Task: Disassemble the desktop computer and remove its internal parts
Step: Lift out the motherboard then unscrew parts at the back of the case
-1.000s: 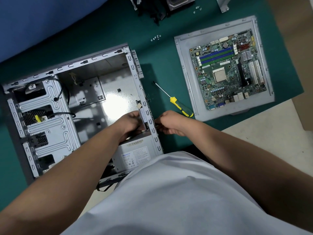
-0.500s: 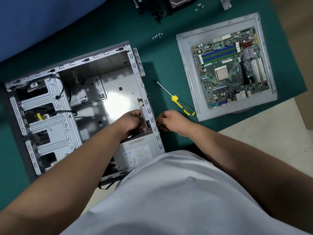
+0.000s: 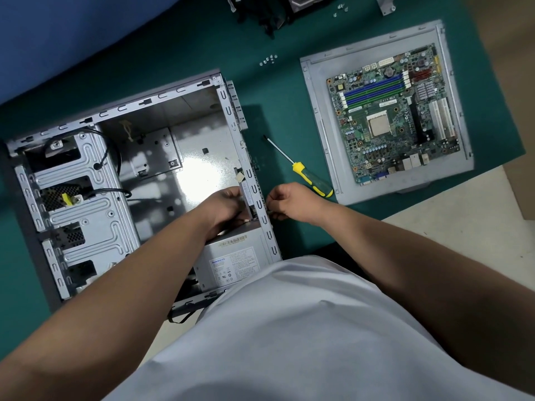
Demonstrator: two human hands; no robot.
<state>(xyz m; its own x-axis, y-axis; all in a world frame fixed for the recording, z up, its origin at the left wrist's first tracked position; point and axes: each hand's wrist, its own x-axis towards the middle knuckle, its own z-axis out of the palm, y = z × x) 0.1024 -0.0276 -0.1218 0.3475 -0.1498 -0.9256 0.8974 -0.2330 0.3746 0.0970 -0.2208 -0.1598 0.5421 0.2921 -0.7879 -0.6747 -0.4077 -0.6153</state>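
Note:
The open computer case [image 3: 144, 117] lies on its side on the green mat. A grey power supply [image 3: 231, 261] sits in its near corner. My left hand [image 3: 225, 206] is inside the case, fingers curled round a flat labelled part [image 3: 245, 192] against the rear wall [image 3: 254, 180], just above the power supply. My right hand [image 3: 289, 202] is outside that wall, its fingertips pinching something small and dark at the panel; what it is cannot be made out. The removed motherboard [image 3: 390, 120] lies on the case's side panel [image 3: 318, 134] to the right.
A yellow-handled screwdriver [image 3: 309, 180] lies on the mat between the case and the side panel, close to my right hand. Several loose screws [image 3: 267, 60] lie behind it. Dark removed parts [image 3: 266, 15] sit at the far edge. The drive cage [image 3: 86, 198] fills the case's left side.
Both hands stay at the rear wall of the case. My right hand has shifted slightly closer to the panel. The rest differs only through head movement.

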